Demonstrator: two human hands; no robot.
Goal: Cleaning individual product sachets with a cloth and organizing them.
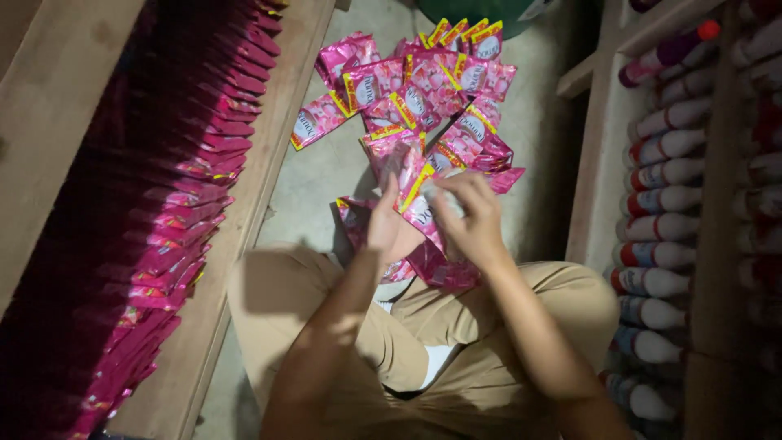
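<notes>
I sit cross-legged on a concrete floor in tan trousers. My left hand (384, 220) and my right hand (470, 216) are raised together over my lap, both closed on a strip of pink sachets (419, 183) that hangs between them. More of the strip drapes onto my knee (440, 273). A loose heap of pink sachets with yellow edges (415, 90) lies on the floor just beyond my hands.
A wooden shelf on the left holds a long packed row of pink sachets (175, 204). A wooden rack on the right holds rows of white bottles with red labels (660, 195). A green container (481, 10) stands at the far top.
</notes>
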